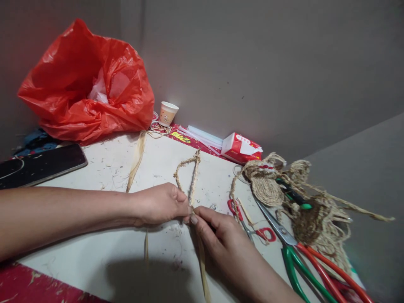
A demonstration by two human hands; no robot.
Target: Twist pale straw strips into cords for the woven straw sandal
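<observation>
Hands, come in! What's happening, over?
Left hand, right hand: pinching fibre-cord loop. Pale strand trailing below. Small red-handled scissors near right hand, clear of loop.

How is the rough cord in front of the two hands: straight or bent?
Bent: the rough cord leads away from the left hand and right hand, turns at its far tip, and comes back toward the left hand.

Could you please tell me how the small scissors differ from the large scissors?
The small scissors have two red handles; the large scissors have one green and one red-orange. The small scissors' handles sit inside the picture, while the large scissors' handles run past its bottom edge. Both have metal blades.
</observation>
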